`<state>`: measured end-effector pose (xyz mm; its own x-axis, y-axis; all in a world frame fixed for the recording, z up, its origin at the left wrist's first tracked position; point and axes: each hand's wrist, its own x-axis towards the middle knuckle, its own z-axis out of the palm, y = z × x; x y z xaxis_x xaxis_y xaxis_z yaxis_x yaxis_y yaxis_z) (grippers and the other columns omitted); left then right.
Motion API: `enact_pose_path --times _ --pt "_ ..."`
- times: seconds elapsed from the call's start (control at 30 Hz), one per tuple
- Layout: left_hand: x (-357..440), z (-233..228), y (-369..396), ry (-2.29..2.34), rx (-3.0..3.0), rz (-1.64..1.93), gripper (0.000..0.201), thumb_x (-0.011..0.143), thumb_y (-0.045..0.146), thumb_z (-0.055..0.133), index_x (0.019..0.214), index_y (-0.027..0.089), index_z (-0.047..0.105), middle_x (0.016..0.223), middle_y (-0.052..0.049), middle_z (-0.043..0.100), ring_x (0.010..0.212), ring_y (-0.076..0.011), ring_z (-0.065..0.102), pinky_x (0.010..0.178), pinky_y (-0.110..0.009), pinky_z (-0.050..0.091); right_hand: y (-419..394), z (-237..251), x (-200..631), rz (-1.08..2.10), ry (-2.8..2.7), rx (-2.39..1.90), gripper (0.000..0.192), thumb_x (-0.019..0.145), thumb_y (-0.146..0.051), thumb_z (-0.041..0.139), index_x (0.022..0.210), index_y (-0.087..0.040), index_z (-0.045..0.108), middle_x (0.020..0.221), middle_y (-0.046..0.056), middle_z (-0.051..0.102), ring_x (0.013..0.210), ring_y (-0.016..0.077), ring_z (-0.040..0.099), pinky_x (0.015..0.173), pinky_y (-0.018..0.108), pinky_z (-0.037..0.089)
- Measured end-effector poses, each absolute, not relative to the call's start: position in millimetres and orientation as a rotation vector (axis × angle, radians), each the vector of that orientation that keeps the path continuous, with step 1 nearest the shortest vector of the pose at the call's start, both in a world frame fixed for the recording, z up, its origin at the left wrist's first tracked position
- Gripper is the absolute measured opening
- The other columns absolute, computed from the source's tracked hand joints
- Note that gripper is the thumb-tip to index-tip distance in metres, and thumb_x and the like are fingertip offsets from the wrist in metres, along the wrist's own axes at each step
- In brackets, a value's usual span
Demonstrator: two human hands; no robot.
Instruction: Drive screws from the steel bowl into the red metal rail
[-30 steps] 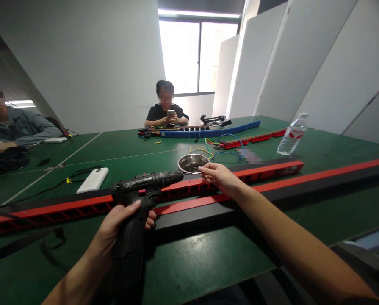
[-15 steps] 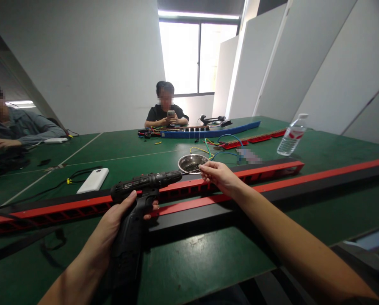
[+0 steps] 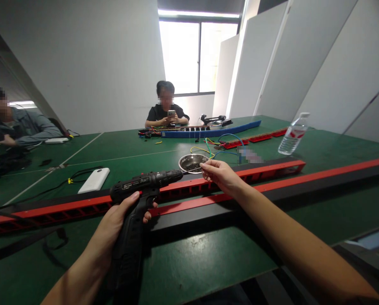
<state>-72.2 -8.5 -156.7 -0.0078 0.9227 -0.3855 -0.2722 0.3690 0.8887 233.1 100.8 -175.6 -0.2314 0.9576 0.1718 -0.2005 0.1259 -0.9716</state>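
Your left hand (image 3: 119, 220) is clamped around the grip of the black drill (image 3: 138, 190), above the table's near edge. Your right hand (image 3: 219, 173) pinches its fingertips together at the drill's bit, beside the steel bowl (image 3: 192, 162) holding dark screws.

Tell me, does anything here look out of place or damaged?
Nothing looks damaged or spilled. The left hand grips the black drill; the right hand pinches at its bit tip, beside the metal bowl.
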Motion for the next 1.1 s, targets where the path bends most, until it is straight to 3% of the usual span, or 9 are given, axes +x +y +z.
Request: enact_pose_path --times 0.53,0.73,1.1 --pt "-71.5 -154.7 -8.5 1.294 0.787 1.088 0.035 0.089 0.042 0.07 0.09 0.008 0.08 0.06 -0.009 0.073 0.05 -0.0145 0.066 0.049 -0.019 0.053 97.7 -171.8 232.7 1.335 -1.327 -0.84 0.039 0.073 -0.048 0.085 0.071 -0.018 0.061 0.066 -0.001 0.057 0.059 0.011 0.048 0.057 0.028 0.037" --pt "-69.6 -151.5 -6.3 1.28 0.795 1.044 0.045 0.091 0.049 0.067 0.09 0.006 0.08 0.058 -0.009 0.072 0.049 -0.0124 0.065 0.048 -0.016 0.052 93.2 -165.9 231.2 1.382 -1.265 -0.821 0.039 0.069 -0.046 0.088 0.073 -0.018 0.061 0.066 -0.002 0.056 0.058 0.0094 0.047 0.055 0.026 0.036" --pt "-72.4 -154.8 -6.2 1.252 0.787 1.054 0.037 0.092 0.042 0.066 0.091 0.007 0.08 0.06 -0.009 0.072 0.05 -0.0132 0.066 0.051 -0.017 0.054 92.9 -165.4 232.4 1.341 -1.279 -0.789 0.035 0.071 -0.043 0.088 0.072 -0.018 0.063 0.065 -0.002 0.057 0.059 0.0098 0.048 0.057 0.026 0.035"
